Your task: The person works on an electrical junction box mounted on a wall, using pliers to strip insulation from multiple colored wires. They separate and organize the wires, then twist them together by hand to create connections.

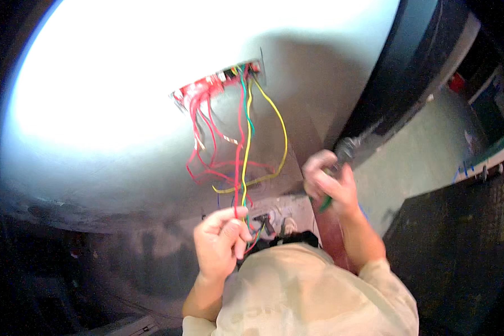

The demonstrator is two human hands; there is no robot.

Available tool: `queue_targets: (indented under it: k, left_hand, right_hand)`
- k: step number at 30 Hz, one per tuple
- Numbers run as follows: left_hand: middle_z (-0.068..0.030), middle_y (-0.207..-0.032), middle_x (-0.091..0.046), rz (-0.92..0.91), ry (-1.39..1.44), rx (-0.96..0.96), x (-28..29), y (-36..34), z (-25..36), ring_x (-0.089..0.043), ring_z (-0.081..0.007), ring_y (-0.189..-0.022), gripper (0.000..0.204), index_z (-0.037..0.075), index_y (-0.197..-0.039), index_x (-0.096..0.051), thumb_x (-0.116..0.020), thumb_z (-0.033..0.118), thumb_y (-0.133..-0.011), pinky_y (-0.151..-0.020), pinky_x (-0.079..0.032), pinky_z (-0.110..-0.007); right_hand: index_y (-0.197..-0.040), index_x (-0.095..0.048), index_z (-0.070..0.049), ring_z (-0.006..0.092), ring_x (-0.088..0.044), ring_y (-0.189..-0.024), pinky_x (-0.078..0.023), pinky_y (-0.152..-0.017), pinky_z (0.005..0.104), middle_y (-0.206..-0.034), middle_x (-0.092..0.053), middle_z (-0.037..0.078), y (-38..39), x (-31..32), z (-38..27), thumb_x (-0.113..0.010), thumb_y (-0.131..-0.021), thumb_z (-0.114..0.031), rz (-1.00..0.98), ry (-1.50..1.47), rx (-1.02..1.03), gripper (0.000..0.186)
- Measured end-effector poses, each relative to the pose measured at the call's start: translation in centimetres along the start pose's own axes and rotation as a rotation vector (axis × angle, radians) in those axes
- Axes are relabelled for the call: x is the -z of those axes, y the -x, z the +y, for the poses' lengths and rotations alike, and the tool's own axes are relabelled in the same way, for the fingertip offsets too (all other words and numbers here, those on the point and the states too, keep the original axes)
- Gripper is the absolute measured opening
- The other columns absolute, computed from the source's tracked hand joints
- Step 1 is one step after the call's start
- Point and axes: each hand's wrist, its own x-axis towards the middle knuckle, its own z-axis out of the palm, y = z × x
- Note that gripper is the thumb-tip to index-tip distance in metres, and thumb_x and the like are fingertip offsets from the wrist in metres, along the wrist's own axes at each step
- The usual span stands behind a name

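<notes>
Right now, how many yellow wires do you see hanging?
2: one straight yellow wire drops toward the left hand; one looped yellow wire bows out to its right. Others may be hidden.

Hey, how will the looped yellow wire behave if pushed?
The looped yellow wire probably bends yet feels springy, since it holds a wide curve. It's likely light, being thin. Its end may swing, hanging loose below the red box.
</notes>
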Motion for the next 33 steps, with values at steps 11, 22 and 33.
queue_targets:
  k: [11, 22, 33]
  left_hand:
    - [-0.0021, -0.062, -0.051, 0.07, 0.145, -0.008, 11.5, 5.2, -0.8, -0.036, -0.0071, -0.046, 0.026, -0.004, -0.111, -0.063, -0.058, 0.021, -0.107, -0.046, -0.03, -0.024]
    - [0.0011, -0.064, -0.043, -0.004, 0.33, -0.162, 13.3, 7.3, -1.7, -0.037, -0.011, -0.058, 0.02, -0.001, -0.1, -0.061, -0.06, 0.018, -0.104, -0.06, -0.031, -0.03]
    - [0.0002, -0.067, -0.05, -0.029, 0.214, 0.175, 6.7, 7.7, -6.5, -0.04, -0.0083, -0.055, 0.023, -0.006, -0.115, -0.066, -0.057, 0.014, -0.106, -0.054, -0.033, -0.027]
  right_hand:
    - [-0.114, -0.067, -0.001, 0.025, -0.067, -0.084, -0.053, -0.078, 0.0376, -0.098, -0.071, 0.014, -0.1, -12.5, 7.3, -0.068, -0.098, -0.012, -0.553, 0.651, 0.069, 0.019]
    - [-0.105, -0.066, 0.0, 0.0333, -0.067, -0.087, -0.05, -0.079, 0.0442, -0.094, -0.07, 0.021, 8.8, -14.6, 18.8, -0.072, -0.097, -0.032, -0.446, 0.653, -0.484, 0.034]
    - [-0.097, -0.064, -0.01, 0.0361, -0.071, -0.083, -0.055, -0.066, 0.0507, -0.09, -0.072, 0.015, 9.6, -9.8, 19.0, -0.071, -0.079, -0.015, -0.128, 1.507, -0.113, 0.02]
